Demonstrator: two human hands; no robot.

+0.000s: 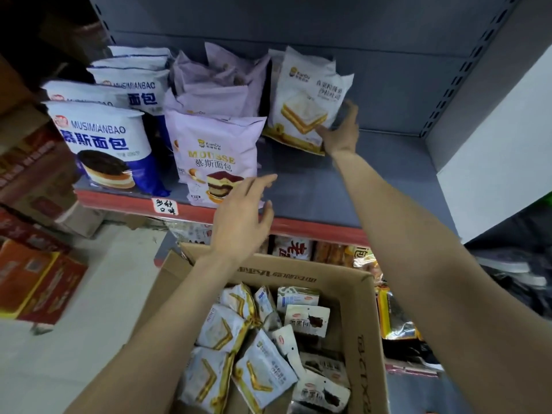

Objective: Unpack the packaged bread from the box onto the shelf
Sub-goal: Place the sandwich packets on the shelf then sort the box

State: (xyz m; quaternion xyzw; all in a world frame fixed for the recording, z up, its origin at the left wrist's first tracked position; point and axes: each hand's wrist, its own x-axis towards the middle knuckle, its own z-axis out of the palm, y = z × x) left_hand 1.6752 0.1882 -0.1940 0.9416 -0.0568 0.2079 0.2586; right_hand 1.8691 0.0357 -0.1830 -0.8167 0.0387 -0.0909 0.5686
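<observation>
A white sandwich-bread bag [307,97] stands tilted at the back of the grey shelf [373,177]. My right hand [342,131] grips its lower right side. My left hand [243,213] hovers with fingers spread and empty over the shelf's red front edge, just right of a lilac mousse-bread bag [213,156]. Below, the open cardboard box [363,318] holds several white-and-gold bread bags [222,330] and smaller white packets [307,318].
Blue-and-white mousse-bread bags [104,144] fill the shelf's left end, with more lilac bags [215,82] behind. The shelf's right half is bare up to the grey side panel [478,109]. Snack packs [294,249] lie on the lower shelf. Red cartons [38,282] stand on the floor at left.
</observation>
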